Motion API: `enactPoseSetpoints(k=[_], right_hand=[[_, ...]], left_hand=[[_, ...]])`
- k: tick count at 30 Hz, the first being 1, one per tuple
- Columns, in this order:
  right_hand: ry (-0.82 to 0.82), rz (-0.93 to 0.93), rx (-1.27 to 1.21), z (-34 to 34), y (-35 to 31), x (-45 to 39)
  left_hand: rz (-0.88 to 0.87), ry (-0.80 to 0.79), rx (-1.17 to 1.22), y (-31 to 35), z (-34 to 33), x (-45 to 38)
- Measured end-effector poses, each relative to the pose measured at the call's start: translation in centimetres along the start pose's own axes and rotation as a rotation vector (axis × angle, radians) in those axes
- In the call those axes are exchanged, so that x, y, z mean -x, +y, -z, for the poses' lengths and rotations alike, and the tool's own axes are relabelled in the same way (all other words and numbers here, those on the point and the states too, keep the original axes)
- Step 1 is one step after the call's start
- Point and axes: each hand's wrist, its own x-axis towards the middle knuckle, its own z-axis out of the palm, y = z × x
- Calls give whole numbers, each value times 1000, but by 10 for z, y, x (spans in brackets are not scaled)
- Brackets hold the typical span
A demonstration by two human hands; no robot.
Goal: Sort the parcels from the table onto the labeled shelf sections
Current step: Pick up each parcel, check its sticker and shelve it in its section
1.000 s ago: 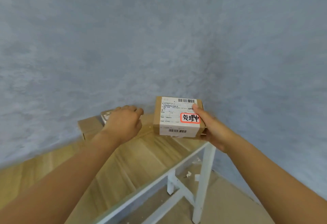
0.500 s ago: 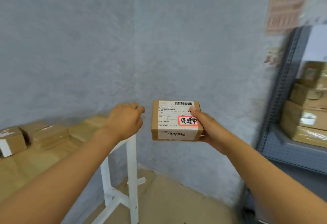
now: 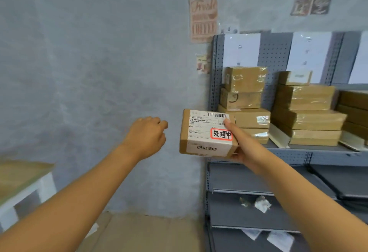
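My right hand (image 3: 242, 144) grips a small brown parcel (image 3: 201, 132) by its right end, thumb on top beside a red-framed handwritten sticker on its white shipping label. The parcel hangs in the air just left of the grey metal shelf (image 3: 294, 152). My left hand (image 3: 146, 135) floats to the parcel's left with loosely curled fingers, holding nothing. Stacks of brown parcels stand on the shelf: a left stack (image 3: 246, 100) under a white section label (image 3: 242, 49) and a middle stack (image 3: 307, 110) under another label (image 3: 310, 50). A third stack (image 3: 354, 110) shows at the right edge.
The wooden table's corner with white legs (image 3: 22, 180) is at the lower left. Lower grey shelves (image 3: 249, 202) hold paper scraps. Flattened cardboard (image 3: 147, 233) lies on the floor. Posters (image 3: 203, 20) hang on the grey wall.
The view has swung right from the table to the shelf. My right hand kept hold of the parcel and carried it toward the shelf. My left hand stayed empty beside it.
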Motion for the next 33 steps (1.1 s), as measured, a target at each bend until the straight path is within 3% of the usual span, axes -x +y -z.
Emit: enactPoseSetpoints(k=[12,21,28,33], right_hand=[[234,-13,36,187,-3,-64],[422,-16,-3,359,7,-66],[442,5,25,488,4,-53],[384,-2,40,585,-6,-51]], left_hand=[[-195,114,120,128,-98,-179],[-400,126,157,270,-146,-287],[-375,204,191,386,-168,-353],[-318,139,175,473,-188,-379]])
